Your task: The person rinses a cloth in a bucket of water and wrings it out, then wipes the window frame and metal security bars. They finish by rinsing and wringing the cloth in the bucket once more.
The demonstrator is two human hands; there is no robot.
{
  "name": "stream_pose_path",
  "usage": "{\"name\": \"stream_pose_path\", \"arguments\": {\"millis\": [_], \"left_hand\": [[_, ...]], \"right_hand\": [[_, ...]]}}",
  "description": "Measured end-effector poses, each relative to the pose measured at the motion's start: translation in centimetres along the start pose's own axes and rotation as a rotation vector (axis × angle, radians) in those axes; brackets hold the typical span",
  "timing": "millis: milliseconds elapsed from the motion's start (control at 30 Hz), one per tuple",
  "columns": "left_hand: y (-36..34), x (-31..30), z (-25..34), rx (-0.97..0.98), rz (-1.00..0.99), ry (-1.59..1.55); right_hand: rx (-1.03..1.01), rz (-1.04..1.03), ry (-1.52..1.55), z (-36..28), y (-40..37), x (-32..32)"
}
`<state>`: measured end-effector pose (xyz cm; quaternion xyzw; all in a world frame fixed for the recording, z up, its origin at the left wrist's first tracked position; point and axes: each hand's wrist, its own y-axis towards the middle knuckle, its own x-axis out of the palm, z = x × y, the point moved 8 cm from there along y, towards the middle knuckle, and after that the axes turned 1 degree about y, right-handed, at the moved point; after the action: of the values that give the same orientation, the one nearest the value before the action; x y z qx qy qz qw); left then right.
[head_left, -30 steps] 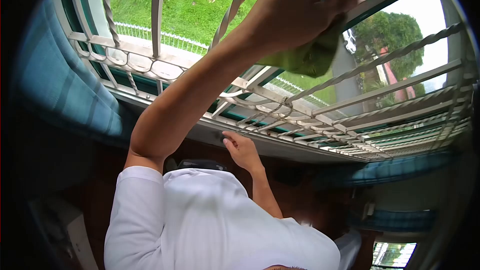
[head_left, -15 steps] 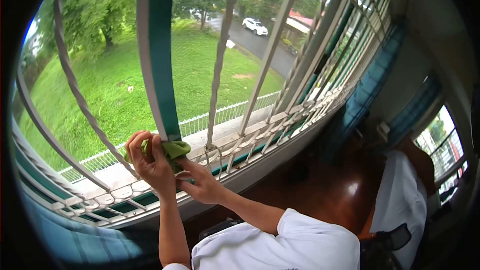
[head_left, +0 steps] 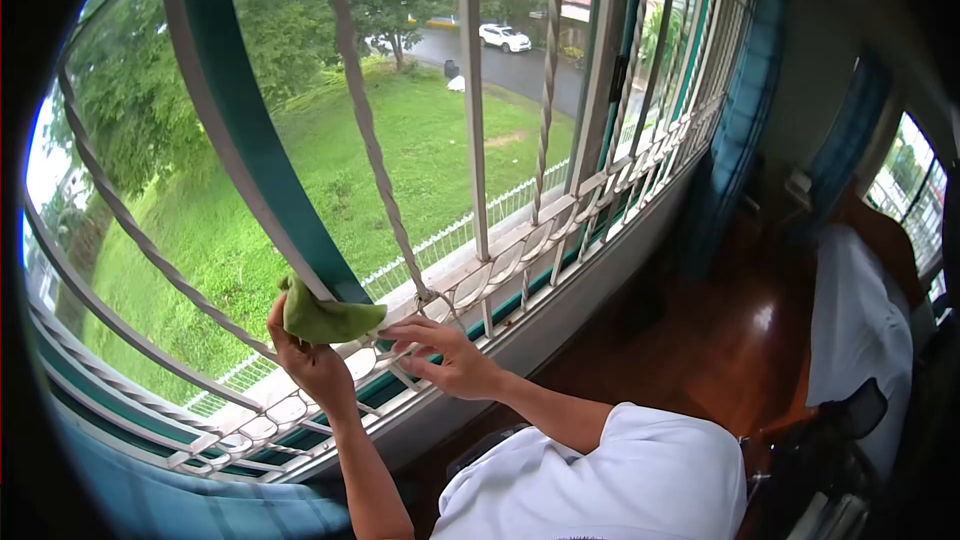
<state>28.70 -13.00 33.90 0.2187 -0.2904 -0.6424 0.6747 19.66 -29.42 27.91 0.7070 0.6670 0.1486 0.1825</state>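
A green cloth (head_left: 330,318) is bunched around the lower end of a flat upright bar of the white window grille (head_left: 483,190). My left hand (head_left: 312,362) grips the cloth from its left and lower side, thumb and fingers closed on it. Just right of the cloth, my right hand (head_left: 440,355) has its fingers apart and holds nothing, with the fingertips close to the cloth's right corner and the grille's lower rail. A twisted bar (head_left: 375,155) rises beyond my right hand, with thin wire tied at its foot.
Behind the grille runs a teal window frame (head_left: 262,155). Blue curtains (head_left: 745,90) hang at the right, and another blue curtain (head_left: 190,485) lies low on the left. White fabric (head_left: 855,320) drapes over furniture on the right, above a brown floor (head_left: 690,360).
My right hand has come away from the cloth, moving right with its fingers spreading. My left hand keeps the cloth, now spread more openly across the bar. The view has turned.
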Motion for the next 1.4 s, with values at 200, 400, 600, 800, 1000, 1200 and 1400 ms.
{"name": "stream_pose_path", "arguments": {"millis": [200, 400, 600, 800, 1000, 1200, 1400], "left_hand": [[5.7, 1.1, 1.9, 0.083, 0.003, -0.133], [16.2, 2.1, 12.8, 0.482, 0.12, 0.345], [25.1, 1.4, 16.9, 0.746, -0.069, 0.311], [8.9, 2.5, 8.8, 0.286, 0.103, 0.007], [16.2, 4.1, 16.0, 0.469, 0.104, -0.115], [27.3, 5.6, 21.3, 0.383, 0.029, -0.686], [14.5, 2.9, 16.7, 0.632, 0.104, -0.088]], "right_hand": [[0.167, 0.119, -0.04, 3.8, -5.1, -4.2], [0.269, 0.185, -0.005, 8.6, -7.3, -4.2], [0.313, 0.121, 0.007, 9.1, -6.7, -4.4], [0.447, 0.064, -0.038, 10.6, -7.0, -4.8], [0.449, 0.023, -0.158, 9.4, -6.4, -6.4], [0.421, 0.078, -0.28, 8.5, -6.2, -7.4], [0.32, 0.011, -0.467, 0.9, -3.8, -6.6]]}}
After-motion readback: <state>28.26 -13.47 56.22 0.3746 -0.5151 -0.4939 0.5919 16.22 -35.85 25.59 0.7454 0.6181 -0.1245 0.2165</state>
